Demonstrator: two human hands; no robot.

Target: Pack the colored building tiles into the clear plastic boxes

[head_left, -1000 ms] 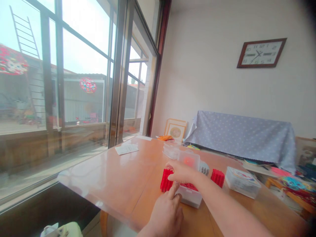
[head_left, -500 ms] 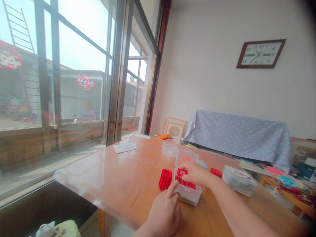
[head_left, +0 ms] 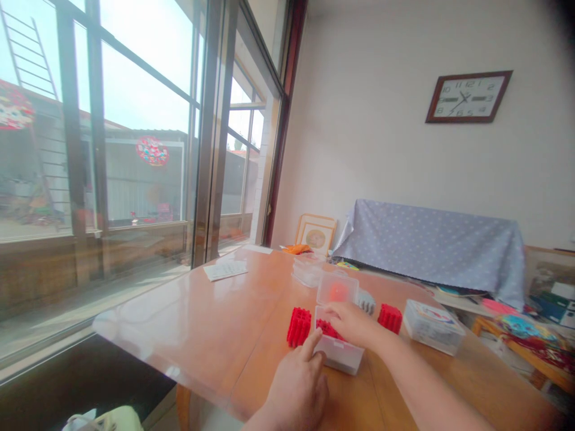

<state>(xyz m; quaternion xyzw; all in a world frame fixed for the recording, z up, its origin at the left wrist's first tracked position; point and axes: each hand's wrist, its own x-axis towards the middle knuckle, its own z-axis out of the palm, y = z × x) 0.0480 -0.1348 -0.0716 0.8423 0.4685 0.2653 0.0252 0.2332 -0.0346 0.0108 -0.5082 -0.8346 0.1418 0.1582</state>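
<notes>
A clear plastic box (head_left: pixel 344 358) stands with its lid (head_left: pixel 338 290) tipped up behind it. Red plastic lattice pieces (head_left: pixel 324 328) sit inside. My left hand (head_left: pixel 297 383) is at the front left corner of the box, index finger stretched along the rim and the other fingers curled, closed on that corner. Over the opening, my right hand (head_left: pixel 353 323) has its fingers on the red pieces, thumb and forefinger closed about them; it covers part of them. A red block of stacked lattice pieces (head_left: pixel 299 327) stands on the table just left of the box.
Right of the box are another red block (head_left: pixel 390 318) and a closed clear box (head_left: pixel 433 326). Grey pieces (head_left: pixel 366 303) lie behind my right hand. Farther back are another clear container (head_left: pixel 307 270) and a paper sheet (head_left: pixel 225 270) on the wooden table (head_left: pixel 188 335).
The red pieces under my right hand sit lower in the box, and the hand has moved slightly left. My left hand stays at the box corner. The view has shifted a little.
</notes>
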